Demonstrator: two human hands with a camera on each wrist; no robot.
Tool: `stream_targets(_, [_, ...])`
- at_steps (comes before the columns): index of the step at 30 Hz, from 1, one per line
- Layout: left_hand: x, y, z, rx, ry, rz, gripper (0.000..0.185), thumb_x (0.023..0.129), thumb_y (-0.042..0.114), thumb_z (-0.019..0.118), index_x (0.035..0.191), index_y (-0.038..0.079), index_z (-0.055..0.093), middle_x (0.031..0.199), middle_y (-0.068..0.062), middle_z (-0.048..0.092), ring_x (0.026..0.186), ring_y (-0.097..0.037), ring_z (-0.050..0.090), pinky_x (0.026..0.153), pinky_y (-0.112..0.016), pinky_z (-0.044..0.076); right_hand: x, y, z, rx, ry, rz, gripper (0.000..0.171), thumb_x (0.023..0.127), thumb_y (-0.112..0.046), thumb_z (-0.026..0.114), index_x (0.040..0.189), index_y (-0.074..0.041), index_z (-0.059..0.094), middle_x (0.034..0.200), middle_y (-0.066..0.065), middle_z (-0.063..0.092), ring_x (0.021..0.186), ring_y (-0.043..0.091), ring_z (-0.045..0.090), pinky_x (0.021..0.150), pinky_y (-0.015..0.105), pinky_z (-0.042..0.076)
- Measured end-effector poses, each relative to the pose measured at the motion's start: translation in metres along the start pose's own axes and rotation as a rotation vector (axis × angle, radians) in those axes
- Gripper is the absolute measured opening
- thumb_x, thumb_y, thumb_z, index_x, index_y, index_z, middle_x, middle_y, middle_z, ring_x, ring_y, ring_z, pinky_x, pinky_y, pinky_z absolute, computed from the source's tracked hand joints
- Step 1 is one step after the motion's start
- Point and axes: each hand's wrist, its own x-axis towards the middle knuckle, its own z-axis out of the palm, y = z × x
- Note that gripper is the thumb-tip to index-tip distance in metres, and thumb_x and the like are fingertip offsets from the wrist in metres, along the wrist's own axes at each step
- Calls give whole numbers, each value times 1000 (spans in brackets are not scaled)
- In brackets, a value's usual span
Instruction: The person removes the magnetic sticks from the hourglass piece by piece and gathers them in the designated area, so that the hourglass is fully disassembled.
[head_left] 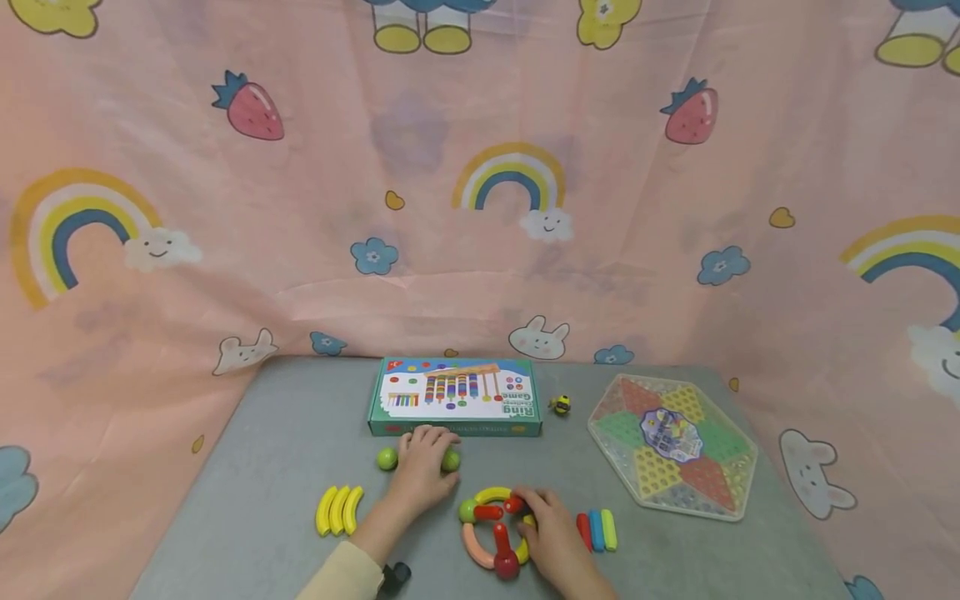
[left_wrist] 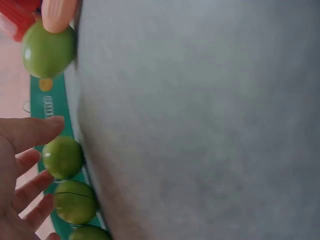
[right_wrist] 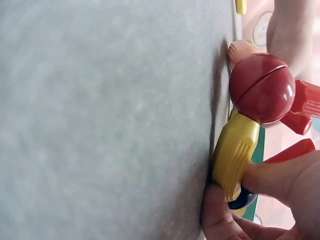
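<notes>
A green ball point(head_left: 450, 461) is loosely covered by the left hand point(head_left: 423, 467); the toy ring point(head_left: 491, 527) is pinched by the right hand point(head_left: 551, 533) and should be held steady.

A grey table point(head_left: 285, 467) carries the toys. At its far edge lies a green ring-game box point(head_left: 454, 397), with a small yellow-and-black bee figure point(head_left: 559, 405) just beside it and a hexagonal Chinese-checkers board point(head_left: 672, 444) to the right. Nearer lie green balls point(head_left: 387, 458), three yellow curved pieces point(head_left: 338, 509), a ring of coloured curved pieces with red sticks point(head_left: 492, 527), and short red, blue and green sticks point(head_left: 597, 531).
</notes>
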Motion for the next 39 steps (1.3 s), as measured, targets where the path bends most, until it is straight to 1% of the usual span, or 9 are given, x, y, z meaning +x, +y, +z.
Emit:
stream_targets(3, [-5, 7, -5, -60, 14, 27, 49, 77, 20, 87, 121, 18, 66, 127, -1, 63, 121, -24, 52, 102, -52, 39, -1, 1, -2, -19, 4, -31, 47, 86, -14, 79, 131, -19, 64, 129, 15, 59, 113, 31, 61, 95, 56, 53])
stream_targets(6, [-13, 19, -11, -163, -33, 17, 49, 78, 16, 85, 124, 17, 65, 123, -1, 65, 108, -19, 59, 92, -41, 50, -2, 0, -4, -39, 18, -63, 51, 86, -18, 80, 134, -18, 62, 133, 16, 57, 114, 32, 61, 95, 57, 52])
stream_targets(10, [-30, 33, -14, -243, -169, -87, 52, 76, 6, 79, 125, 17, 65, 110, 2, 63, 83, -10, 56, 67, -26, 50, -5, -1, -6, -62, 87, -120, 53, 83, -13, 82, 132, -19, 64, 132, 12, 58, 116, 31, 60, 94, 55, 53])
stream_targets(15, [-50, 42, -9, -313, -274, -197, 58, 68, 5, 79, 123, 18, 66, 103, 6, 56, 75, -9, 49, 59, -25, 42, -9, -4, -7, -59, 199, -224, 43, 77, -4, 85, 115, -20, 71, 117, 2, 62, 109, 25, 58, 92, 49, 54])
stream_targets(22, [-60, 44, 1, -472, -232, -245, 58, 70, 12, 86, 125, 13, 65, 108, 2, 56, 75, -7, 53, 61, -22, 46, -8, -4, -7, -57, 231, -285, 28, 80, -7, 83, 105, -18, 74, 106, -3, 68, 101, 19, 63, 91, 45, 56])
stream_targets(28, [-59, 46, 5, -449, -204, -284, 54, 71, 11, 86, 121, 14, 68, 103, 1, 58, 70, -8, 51, 59, -23, 44, -7, -4, -7, -105, 200, -254, 25, 89, -14, 76, 113, -16, 70, 109, 0, 71, 103, 21, 65, 91, 45, 56])
stream_targets(33, [-59, 52, 7, -435, -175, -315, 51, 71, 11, 86, 119, 14, 69, 102, 0, 60, 70, -9, 51, 59, -23, 43, -8, -3, -6, -139, 206, -289, 22, 91, -17, 74, 113, -15, 68, 103, -2, 71, 92, 14, 64, 84, 39, 58])
stream_targets(36, [-61, 53, 8, -448, -164, -316, 51, 71, 10, 86, 119, 13, 69, 101, -1, 60, 69, -8, 51, 57, -23, 44, -9, -4, -6, -73, 173, -278, 23, 92, -17, 73, 114, -13, 67, 101, -3, 70, 86, 10, 61, 81, 36, 59])
stream_targets(39, [-63, 52, 9, -469, -169, -326, 51, 71, 9, 86, 119, 13, 69, 102, -2, 59, 67, -9, 51, 56, -23, 44, -11, -6, -12, 68, 122, -203, 27, 93, -17, 73, 118, -12, 66, 106, -1, 70, 91, 12, 64, 82, 38, 59])
